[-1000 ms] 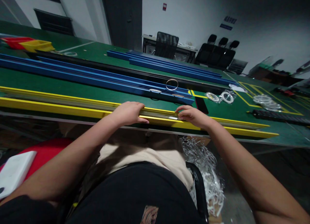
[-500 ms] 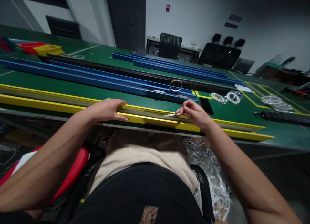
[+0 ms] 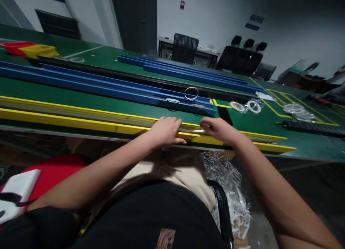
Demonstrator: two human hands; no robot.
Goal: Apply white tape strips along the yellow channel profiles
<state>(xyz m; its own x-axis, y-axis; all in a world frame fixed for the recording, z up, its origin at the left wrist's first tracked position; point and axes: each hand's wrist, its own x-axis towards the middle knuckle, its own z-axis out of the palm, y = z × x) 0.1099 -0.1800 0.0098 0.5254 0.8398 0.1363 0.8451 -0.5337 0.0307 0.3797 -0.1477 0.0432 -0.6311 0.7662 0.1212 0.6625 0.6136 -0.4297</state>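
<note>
A long yellow channel (image 3: 129, 128) lies along the near edge of the green table. My left hand (image 3: 166, 131) grips it, fingers laid over the top and thumb against the near wall. Just to the right, my right hand (image 3: 219, 128) is curled in a pinch over the channel. A thin white strip (image 3: 198, 130) shows inside the channel below its fingertips; the hand partly hides where they meet. Beyond the right hand lies a dark flat phone-like object (image 3: 225, 115).
Blue channels (image 3: 107, 92) and a long black bar (image 3: 151, 79) lie behind. A tape ring (image 3: 191, 93) rests on the blue channels; bagged white rolls (image 3: 253, 106) sit to the right. Red (image 3: 16, 47) and yellow bins (image 3: 40, 51) stand far left. Shredded white strips (image 3: 234, 202) hang below the table.
My left hand has slid right along the yellow channel, close to my right hand. The right hand stays over the channel, and less of the white strip shows. The view has shifted slightly.
</note>
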